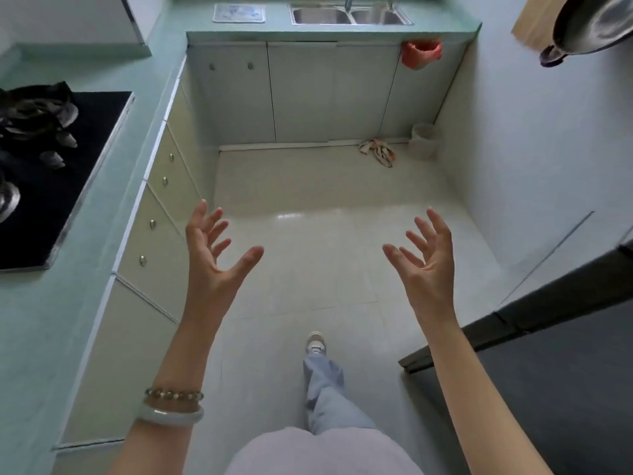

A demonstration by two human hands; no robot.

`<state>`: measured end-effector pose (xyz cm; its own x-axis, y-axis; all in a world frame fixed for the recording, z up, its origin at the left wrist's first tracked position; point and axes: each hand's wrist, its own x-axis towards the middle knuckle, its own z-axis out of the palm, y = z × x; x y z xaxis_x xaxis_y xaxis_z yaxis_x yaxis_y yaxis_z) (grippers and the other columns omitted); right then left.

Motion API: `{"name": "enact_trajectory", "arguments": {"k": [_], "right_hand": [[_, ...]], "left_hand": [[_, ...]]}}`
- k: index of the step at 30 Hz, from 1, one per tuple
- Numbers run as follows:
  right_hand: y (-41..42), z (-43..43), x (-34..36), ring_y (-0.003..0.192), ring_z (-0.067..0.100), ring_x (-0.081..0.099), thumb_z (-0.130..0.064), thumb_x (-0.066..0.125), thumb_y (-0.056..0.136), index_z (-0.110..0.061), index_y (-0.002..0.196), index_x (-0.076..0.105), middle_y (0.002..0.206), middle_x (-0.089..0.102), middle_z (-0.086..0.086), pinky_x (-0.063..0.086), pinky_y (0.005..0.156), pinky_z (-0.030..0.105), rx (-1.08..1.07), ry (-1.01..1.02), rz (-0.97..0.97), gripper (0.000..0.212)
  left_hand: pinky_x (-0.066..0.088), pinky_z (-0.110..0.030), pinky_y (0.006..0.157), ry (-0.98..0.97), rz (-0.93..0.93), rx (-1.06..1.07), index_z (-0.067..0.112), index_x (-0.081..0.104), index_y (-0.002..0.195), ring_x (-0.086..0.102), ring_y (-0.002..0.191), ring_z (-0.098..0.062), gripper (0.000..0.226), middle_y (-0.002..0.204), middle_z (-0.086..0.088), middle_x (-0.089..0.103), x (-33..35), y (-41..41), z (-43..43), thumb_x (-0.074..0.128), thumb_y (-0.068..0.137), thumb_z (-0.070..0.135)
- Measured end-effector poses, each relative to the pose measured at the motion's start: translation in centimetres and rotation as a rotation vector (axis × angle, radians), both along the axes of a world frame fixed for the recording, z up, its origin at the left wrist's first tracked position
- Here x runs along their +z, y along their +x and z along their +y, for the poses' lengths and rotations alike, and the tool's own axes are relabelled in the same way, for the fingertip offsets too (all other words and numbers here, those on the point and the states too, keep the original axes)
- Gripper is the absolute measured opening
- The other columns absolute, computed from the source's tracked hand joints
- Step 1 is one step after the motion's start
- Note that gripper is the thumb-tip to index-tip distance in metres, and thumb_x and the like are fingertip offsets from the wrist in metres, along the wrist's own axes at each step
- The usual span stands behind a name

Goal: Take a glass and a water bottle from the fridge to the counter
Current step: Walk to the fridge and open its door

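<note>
Head view: left hand (212, 262) and right hand (428, 269) spread empty between counter (34, 337) and fridge (565, 365).

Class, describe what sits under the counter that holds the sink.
Closed cabinet doors, an orange bag hanging at their right end, and on the floor a crumpled cloth and a pale bin. The doors hide whatever the cabinets contain.

Home kitchen; sink (351, 14), stove (51, 166), cabinets (301, 94).

The dark grey fridge (555, 378) stands upright opposite the bench (37, 337), well apart from it. The bench is pale green and L-shaped, with a glossy top.
</note>
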<state>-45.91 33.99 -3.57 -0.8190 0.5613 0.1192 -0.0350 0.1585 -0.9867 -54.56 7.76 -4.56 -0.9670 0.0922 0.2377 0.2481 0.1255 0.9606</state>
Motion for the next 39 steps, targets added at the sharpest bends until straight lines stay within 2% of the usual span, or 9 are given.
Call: {"name": "enact_trajectory", "arguments": {"k": [6,13,20,24,26,32,39], "right_hand": [[-11.7,4.7,-0.4,0.124,0.011,0.052,-0.01,0.074,0.082,-0.027,0.145,0.032,0.143,0.045,-0.001,0.046,0.104,0.044,-0.007,0.005,-0.005,0.078],[-23.6,11.0,0.6,0.122,0.008,0.053,-0.009,0.074,0.082,-0.027,0.145,0.033,0.14,0.047,-0.003,0.046,0.104,0.042,-0.06,0.009,0.017,0.077],[-31.7,16.5,0.3,0.123,0.008,0.053,-0.009,0.073,0.082,-0.029,0.143,0.035,0.139,0.048,-0.003,0.047,0.104,0.041,-0.163,-0.01,0.019,0.075],[-36.6,20.1,-0.3,0.123,0.006,0.052,-0.01,0.073,0.083,-0.033,0.141,0.036,0.139,0.048,-0.004,0.047,0.104,0.038,-0.261,-0.024,0.027,0.072],[-39.3,21.9,-0.4,0.123,0.006,0.053,-0.009,0.073,0.083,-0.034,0.139,0.037,0.139,0.048,-0.004,0.046,0.104,0.036,-0.326,-0.036,0.047,0.072],[-47.7,27.4,-0.2,0.123,0.008,0.053,-0.005,0.072,0.083,-0.025,0.142,0.037,0.14,0.049,-0.001,0.047,0.102,0.036,-0.56,-0.057,0.104,0.072],[-53.0,32.9,-0.5,0.122,0.007,0.054,-0.006,0.074,0.081,-0.029,0.138,0.04,0.141,0.048,0.001,0.047,0.101,0.03,-0.778,-0.077,0.144,0.07]], "left_hand": [[0.038,-0.038,0.111,0.006,0.002,-0.019,0.025,0.022,0.149,0.044,0.133,-0.011,0.097,0.147,-0.001,0.04,-0.4,-11.9,4.5,0.074,0.069,0.045],[0.039,-0.035,0.109,-0.003,0.024,-0.06,0.025,0.027,0.147,0.046,0.132,-0.009,0.092,0.146,0.0,0.042,0.4,-24.3,11.8,0.074,0.071,0.042],[0.041,-0.034,0.107,0.011,0.046,-0.143,0.036,0.031,0.142,0.048,0.13,-0.009,0.083,0.144,0.002,0.044,0.7,-35.1,18.2,0.075,0.072,0.04],[0.042,-0.034,0.107,0.021,0.06,-0.235,0.04,0.033,0.14,0.049,0.129,-0.009,0.08,0.143,0.007,0.046,0.6,-42.5,23.1,0.075,0.072,0.038],[0.042,-0.033,0.106,0.037,0.063,-0.284,0.035,0.033,0.142,0.049,0.129,-0.009,0.082,0.142,0.007,0.046,0.6,-46.6,25.8,0.076,0.072,0.037],[0.043,-0.035,0.107,0.014,0.087,-0.493,0.026,0.031,0.146,0.049,0.13,-0.01,0.088,0.145,0.003,0.044,2.4,-59.1,34.4,0.076,0.072,0.039],[0.041,-0.036,0.109,-0.049,0.086,-0.811,0.028,0.032,0.146,0.048,0.131,-0.008,0.086,0.147,0.004,0.043,2.5,-67.4,44.8,0.075,0.072,0.037]]}}
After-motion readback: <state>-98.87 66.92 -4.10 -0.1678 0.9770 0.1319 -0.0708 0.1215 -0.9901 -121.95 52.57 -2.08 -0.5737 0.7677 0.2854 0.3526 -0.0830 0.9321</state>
